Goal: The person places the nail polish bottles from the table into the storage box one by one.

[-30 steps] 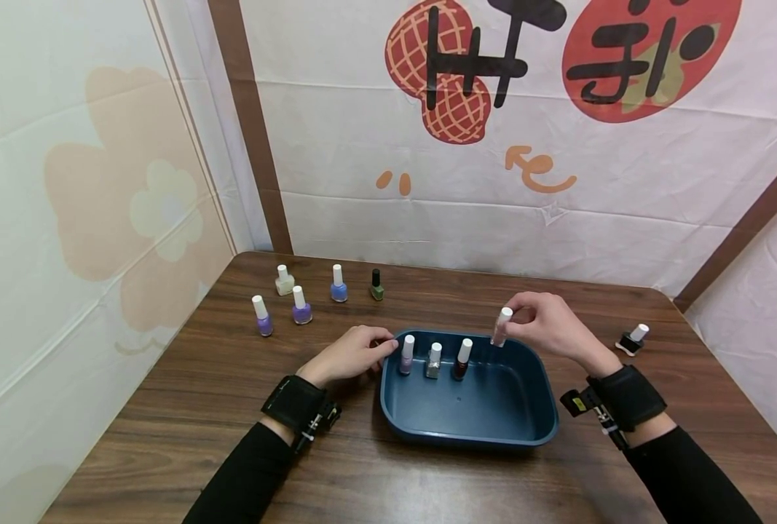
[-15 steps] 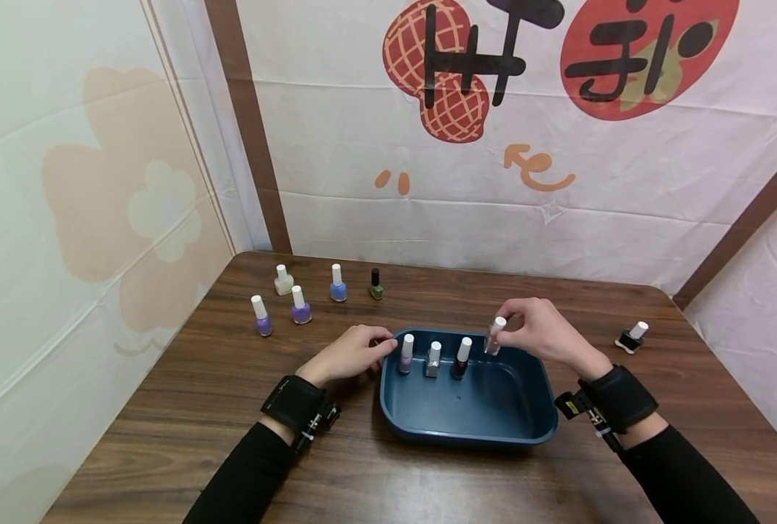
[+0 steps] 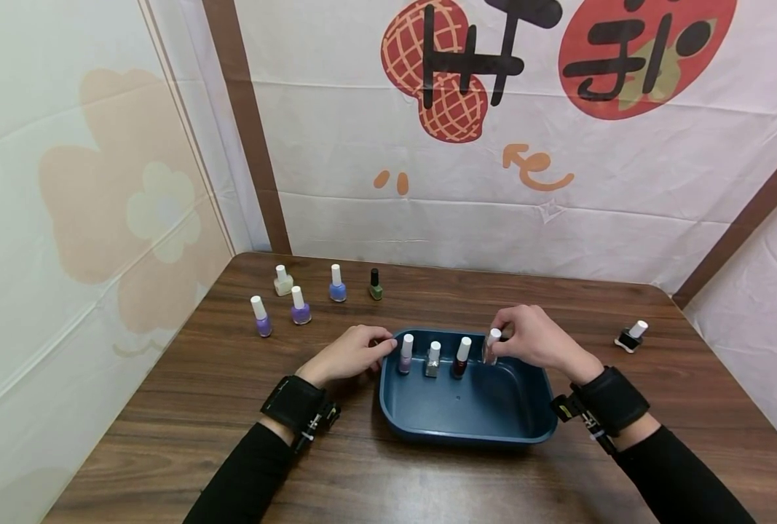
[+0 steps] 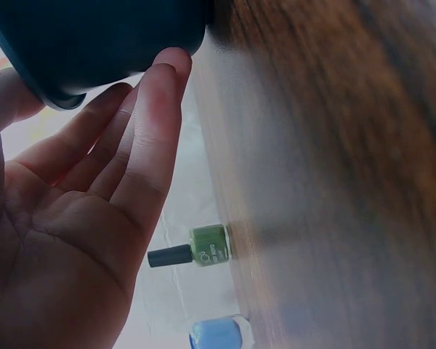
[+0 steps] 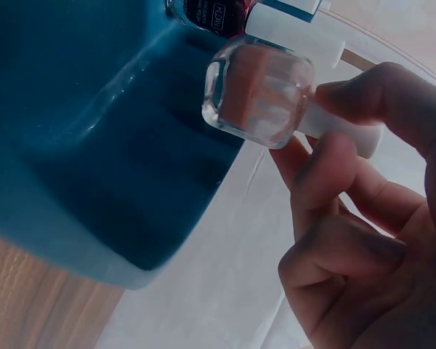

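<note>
My right hand [image 3: 537, 338] pinches the white cap of a clear nail polish bottle [image 5: 258, 93] with pinkish polish. It holds the bottle tilted inside the back right part of the dark blue tray [image 3: 467, 426]. My left hand [image 3: 351, 354] holds the tray's back left corner, thumb at the rim and fingers along the outer wall. Standing in a row at the tray's back are a pale lilac nail polish [image 3: 405, 355], a silvery glitter one [image 3: 432, 359] and a dark red one [image 3: 462, 358]. The dark red bottle is nearest the held one.
On the table [image 3: 185, 407], back left, stand purple bottles [image 3: 261, 316], a whitish one [image 3: 283, 281], a blue one [image 3: 337, 284] and a green one with black cap [image 3: 376, 285]. A black polish bottle [image 3: 630, 338] stands at the right. Printed cloth [image 3: 336, 145] hangs behind.
My right hand has moved left and lower, bringing the pinkish nail polish from the tray's back rim down beside the dark red one. My left hand stays at the corner.
</note>
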`<action>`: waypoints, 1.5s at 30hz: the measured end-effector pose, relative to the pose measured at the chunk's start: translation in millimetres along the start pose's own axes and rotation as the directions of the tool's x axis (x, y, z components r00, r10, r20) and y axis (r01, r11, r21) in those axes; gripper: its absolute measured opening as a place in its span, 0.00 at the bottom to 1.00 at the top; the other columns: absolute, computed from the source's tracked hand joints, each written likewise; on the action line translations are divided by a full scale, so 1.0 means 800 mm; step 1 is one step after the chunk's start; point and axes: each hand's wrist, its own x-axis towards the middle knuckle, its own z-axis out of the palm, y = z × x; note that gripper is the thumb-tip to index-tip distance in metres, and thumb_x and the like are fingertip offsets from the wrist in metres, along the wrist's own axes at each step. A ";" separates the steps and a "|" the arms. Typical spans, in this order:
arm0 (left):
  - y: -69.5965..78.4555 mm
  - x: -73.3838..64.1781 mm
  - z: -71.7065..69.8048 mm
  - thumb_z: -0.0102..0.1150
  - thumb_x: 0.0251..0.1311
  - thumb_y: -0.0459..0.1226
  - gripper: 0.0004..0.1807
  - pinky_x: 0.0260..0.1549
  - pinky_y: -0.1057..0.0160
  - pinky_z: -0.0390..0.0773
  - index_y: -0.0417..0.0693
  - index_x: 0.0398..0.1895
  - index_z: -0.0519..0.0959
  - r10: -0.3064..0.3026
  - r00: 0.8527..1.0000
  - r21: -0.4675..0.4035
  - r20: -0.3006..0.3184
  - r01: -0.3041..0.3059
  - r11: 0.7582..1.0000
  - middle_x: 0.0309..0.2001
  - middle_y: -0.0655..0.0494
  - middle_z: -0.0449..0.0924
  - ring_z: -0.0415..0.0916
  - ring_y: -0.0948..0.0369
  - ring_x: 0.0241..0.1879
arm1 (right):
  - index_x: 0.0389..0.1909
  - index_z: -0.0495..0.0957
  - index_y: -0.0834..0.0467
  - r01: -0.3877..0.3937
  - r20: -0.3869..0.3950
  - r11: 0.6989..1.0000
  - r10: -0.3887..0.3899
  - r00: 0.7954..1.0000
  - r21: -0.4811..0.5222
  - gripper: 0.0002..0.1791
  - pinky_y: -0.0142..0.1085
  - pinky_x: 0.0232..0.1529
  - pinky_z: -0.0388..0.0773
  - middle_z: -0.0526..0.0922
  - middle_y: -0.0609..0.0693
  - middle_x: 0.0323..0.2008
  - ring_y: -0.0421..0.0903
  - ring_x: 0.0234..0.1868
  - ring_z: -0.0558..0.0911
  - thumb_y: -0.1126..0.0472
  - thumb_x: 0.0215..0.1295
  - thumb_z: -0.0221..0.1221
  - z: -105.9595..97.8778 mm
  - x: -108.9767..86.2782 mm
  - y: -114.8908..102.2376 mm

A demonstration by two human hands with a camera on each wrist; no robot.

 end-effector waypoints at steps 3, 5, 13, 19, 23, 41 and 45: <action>0.000 0.000 0.000 0.46 0.72 0.45 0.17 0.26 0.64 0.79 0.46 0.51 0.79 0.004 1.000 -0.004 0.000 -0.004 1.000 0.36 0.53 0.80 0.81 0.58 0.29 | 0.29 0.82 0.55 -0.005 0.006 1.000 0.005 1.000 -0.029 0.03 0.31 0.25 0.67 0.84 0.47 0.29 0.40 0.28 0.77 0.61 0.54 0.65 0.001 0.000 -0.001; 0.001 -0.001 0.000 0.46 0.72 0.45 0.16 0.26 0.63 0.78 0.46 0.51 0.79 0.006 1.000 -0.004 -0.003 -0.006 1.000 0.35 0.54 0.80 0.81 0.57 0.29 | 0.29 0.82 0.55 -0.008 0.009 0.999 0.008 1.000 -0.045 0.03 0.31 0.25 0.68 0.84 0.48 0.29 0.40 0.28 0.77 0.62 0.54 0.66 0.002 0.001 -0.003; 0.002 -0.001 0.000 0.46 0.72 0.44 0.15 0.25 0.62 0.78 0.47 0.49 0.80 0.009 1.000 -0.006 -0.003 -0.009 1.000 0.33 0.54 0.79 0.80 0.56 0.29 | 0.30 0.82 0.57 -0.016 0.017 0.997 0.017 1.000 -0.070 0.04 0.31 0.24 0.69 0.84 0.51 0.31 0.41 0.26 0.75 0.62 0.53 0.67 0.006 0.002 -0.009; 0.001 -0.001 -0.001 0.46 0.72 0.45 0.16 0.24 0.62 0.78 0.45 0.47 0.80 0.025 1.000 -0.017 0.004 -0.025 1.000 0.32 0.54 0.79 0.80 0.57 0.28 | 0.30 0.82 0.58 -0.034 0.051 0.997 0.038 0.998 -0.068 0.03 0.32 0.22 0.72 0.83 0.51 0.31 0.38 0.19 0.74 0.63 0.55 0.66 0.010 0.003 -0.011; 0.000 -0.001 -0.001 0.46 0.72 0.45 0.17 0.25 0.62 0.78 0.44 0.48 0.80 0.029 1.000 -0.016 0.008 -0.029 0.999 0.32 0.54 0.79 0.80 0.57 0.28 | 0.30 0.82 0.58 -0.037 0.062 0.996 0.042 0.997 -0.081 0.02 0.32 0.23 0.71 0.82 0.50 0.29 0.38 0.20 0.74 0.64 0.55 0.65 0.010 0.004 -0.012; 0.001 0.000 -0.001 0.46 0.72 0.44 0.16 0.25 0.61 0.79 0.47 0.50 0.79 0.011 1.000 -0.012 0.003 -0.011 1.000 0.32 0.55 0.79 0.80 0.57 0.29 | 0.29 0.84 0.59 -0.074 0.089 0.994 0.082 0.993 -0.086 0.02 0.32 0.21 0.73 0.81 0.48 0.24 0.38 0.18 0.76 0.66 0.54 0.65 0.013 0.007 -0.013; 0.001 -0.001 -0.001 0.46 0.72 0.44 0.15 0.25 0.61 0.79 0.47 0.50 0.79 0.007 1.000 -0.010 0.003 -0.007 1.000 0.32 0.54 0.80 0.80 0.57 0.29 | 0.30 0.84 0.60 -0.085 0.096 0.993 0.093 0.991 -0.079 0.02 0.31 0.21 0.75 0.81 0.48 0.24 0.38 0.17 0.76 0.66 0.54 0.66 0.014 0.007 -0.013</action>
